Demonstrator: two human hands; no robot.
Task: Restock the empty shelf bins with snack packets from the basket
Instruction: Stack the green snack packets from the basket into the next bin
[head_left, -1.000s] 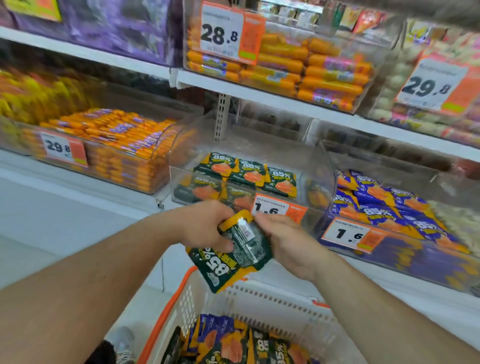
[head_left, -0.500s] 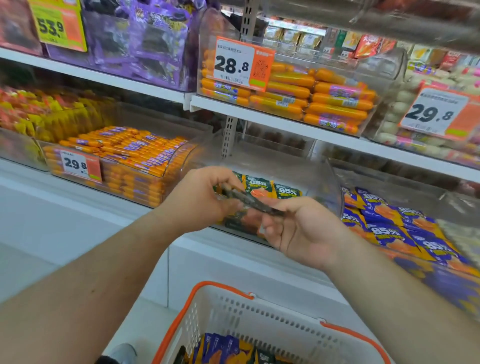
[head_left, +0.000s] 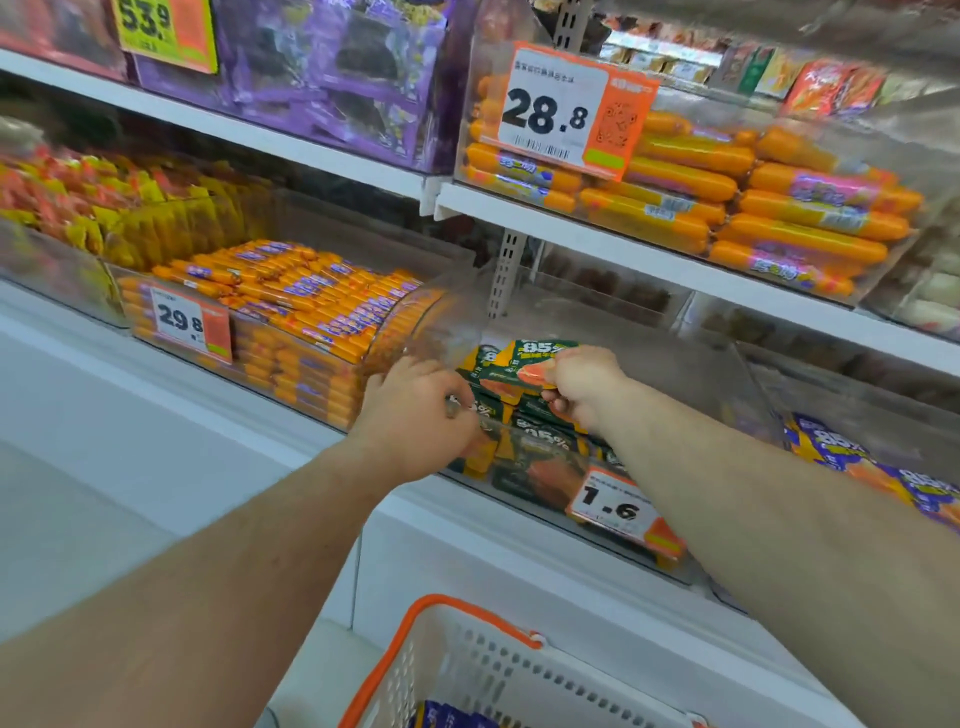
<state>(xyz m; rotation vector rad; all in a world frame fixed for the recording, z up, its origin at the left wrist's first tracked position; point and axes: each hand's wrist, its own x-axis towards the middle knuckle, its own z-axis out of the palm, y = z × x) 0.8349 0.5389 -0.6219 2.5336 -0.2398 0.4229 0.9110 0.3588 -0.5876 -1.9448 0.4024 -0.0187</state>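
Half a second ago a packet was held edge-on between both hands in front of the shelf; now both arms are stretched into the clear bin (head_left: 727, 374) at the centre of the frame. A green snack packet (head_left: 524, 364) — dark green, marked "85%" with an orange picture — is pinched flat by the right hand (head_left: 582, 387) over the stack already in the bin. The left hand (head_left: 415, 415) is curled at the bin's front left edge; whether anything is gripped there cannot be told. The white basket (head_left: 467, 670), orange-rimmed, is seen at bottom centre.
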